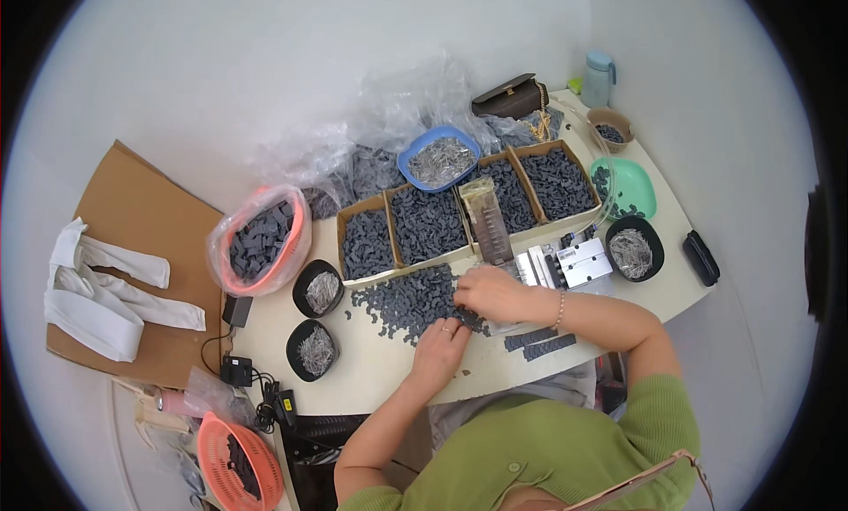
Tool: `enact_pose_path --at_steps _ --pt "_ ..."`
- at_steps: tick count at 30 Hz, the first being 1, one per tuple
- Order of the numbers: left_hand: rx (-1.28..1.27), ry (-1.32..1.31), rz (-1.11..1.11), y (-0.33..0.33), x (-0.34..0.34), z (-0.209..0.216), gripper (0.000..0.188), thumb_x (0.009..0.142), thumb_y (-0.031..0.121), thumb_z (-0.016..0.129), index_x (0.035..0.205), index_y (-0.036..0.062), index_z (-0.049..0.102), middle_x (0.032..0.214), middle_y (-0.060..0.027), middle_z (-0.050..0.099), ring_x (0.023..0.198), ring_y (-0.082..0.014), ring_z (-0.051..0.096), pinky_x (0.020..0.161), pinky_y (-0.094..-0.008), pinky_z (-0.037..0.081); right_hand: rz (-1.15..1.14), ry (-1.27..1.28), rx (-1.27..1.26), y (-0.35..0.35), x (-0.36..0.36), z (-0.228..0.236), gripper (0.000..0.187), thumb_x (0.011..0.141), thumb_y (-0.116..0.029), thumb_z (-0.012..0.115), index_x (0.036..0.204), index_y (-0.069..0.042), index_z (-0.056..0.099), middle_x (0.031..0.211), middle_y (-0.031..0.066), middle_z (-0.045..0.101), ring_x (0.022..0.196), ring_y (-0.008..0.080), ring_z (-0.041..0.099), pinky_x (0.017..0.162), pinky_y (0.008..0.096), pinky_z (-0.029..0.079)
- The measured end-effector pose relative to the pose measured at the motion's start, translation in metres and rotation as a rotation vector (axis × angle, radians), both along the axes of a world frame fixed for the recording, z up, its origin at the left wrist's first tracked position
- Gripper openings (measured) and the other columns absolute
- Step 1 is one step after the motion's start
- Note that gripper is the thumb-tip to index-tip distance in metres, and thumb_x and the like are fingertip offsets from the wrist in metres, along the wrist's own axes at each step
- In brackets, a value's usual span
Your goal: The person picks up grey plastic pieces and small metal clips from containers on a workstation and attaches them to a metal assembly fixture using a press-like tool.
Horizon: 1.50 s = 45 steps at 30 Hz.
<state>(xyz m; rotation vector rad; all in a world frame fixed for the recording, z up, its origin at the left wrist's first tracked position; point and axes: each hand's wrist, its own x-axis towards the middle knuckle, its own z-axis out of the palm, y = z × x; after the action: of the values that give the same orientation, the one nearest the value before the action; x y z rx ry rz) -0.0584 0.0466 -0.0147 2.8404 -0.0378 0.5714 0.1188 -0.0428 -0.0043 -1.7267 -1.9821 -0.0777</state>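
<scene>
Both hands work close together at the right end of a loose pile of small dark grey plastic pieces point(402, 299) on the table. My left hand point(439, 350), with a ring on one finger, rests by the pile's near edge, fingers bent together. Just above it and to the right, my right hand point(493, 292) curls its fingers down toward the same spot. Both look closed; anything between the fingertips is too small or hidden to name. Beside my right hand is a silver metal fixture point(583, 262). Dark strips point(548, 348) lie below my right forearm.
Behind the pile, a divided cardboard tray point(397, 268) holds dark pieces, with a clear measuring container point(488, 224) against it. Black bowls point(334, 310) of metal pins stand left; another black bowl point(652, 272), a green bowl point(649, 182) and a black case point(700, 257) are right. A pink basket point(303, 246) stands far left.
</scene>
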Motion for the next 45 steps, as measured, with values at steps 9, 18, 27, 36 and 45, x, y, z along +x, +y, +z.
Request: enact_pose_path --at_steps 9,18,27,36,45 --pt "-0.306 -0.153 0.040 0.005 0.023 0.009 0.009 0.081 -0.002 0.063 0.087 0.0004 0.056 0.087 -0.0153 0.059 0.080 -0.0343 0.059 0.070 -0.0398 0.048 -0.202 -0.080 0.054 -0.043 0.037 -0.006 0.009 0.075 -0.011 0.063 0.083 -0.007 0.064 0.080 0.0068 0.060 0.078 0.0254 0.060 0.068 0.0363 0.051" --pt "-0.161 -0.187 -0.086 -0.010 0.070 0.009 0.012 0.078 -0.001 0.063 0.088 0.0005 0.056 0.088 -0.0127 0.061 0.081 -0.0321 0.059 0.070 -0.0379 0.049 -0.234 -0.016 0.169 -0.041 0.038 0.001 0.010 0.073 -0.009 0.068 0.083 -0.007 0.065 0.080 0.0057 0.059 0.077 0.0246 0.059 0.066 0.0361 0.049" --pt "0.061 -0.215 -0.279 0.012 0.063 0.001 0.017 0.071 0.000 0.064 0.089 0.0016 0.061 0.107 -0.0109 0.065 0.096 -0.0259 0.063 0.076 -0.0359 0.053 -0.129 0.295 0.027 -0.051 0.038 0.006 0.008 0.082 -0.010 0.065 0.090 -0.007 0.063 0.084 0.0078 0.062 0.084 0.0276 0.059 0.075 0.0377 0.049" --pt "0.090 -0.145 -0.385 0.028 0.066 0.010 0.020 0.072 0.002 0.061 0.092 0.0025 0.060 0.117 -0.0106 0.064 0.111 -0.0276 0.060 0.081 -0.0375 0.053 -0.147 0.299 0.005 -0.056 0.033 0.009 0.009 0.085 -0.013 0.063 0.091 -0.007 0.061 0.083 0.0103 0.064 0.088 0.0298 0.060 0.077 0.0403 0.049" --pt "0.127 -0.076 -0.420 0.033 0.062 0.011 0.018 0.074 0.003 0.057 0.092 0.0019 0.059 0.121 -0.0114 0.061 0.117 -0.0287 0.056 0.091 -0.0399 0.049 -0.181 0.264 0.041 -0.057 0.028 0.006 0.013 0.081 -0.008 0.065 0.093 -0.006 0.061 0.087 0.0081 0.063 0.085 0.0281 0.059 0.075 0.0376 0.050"
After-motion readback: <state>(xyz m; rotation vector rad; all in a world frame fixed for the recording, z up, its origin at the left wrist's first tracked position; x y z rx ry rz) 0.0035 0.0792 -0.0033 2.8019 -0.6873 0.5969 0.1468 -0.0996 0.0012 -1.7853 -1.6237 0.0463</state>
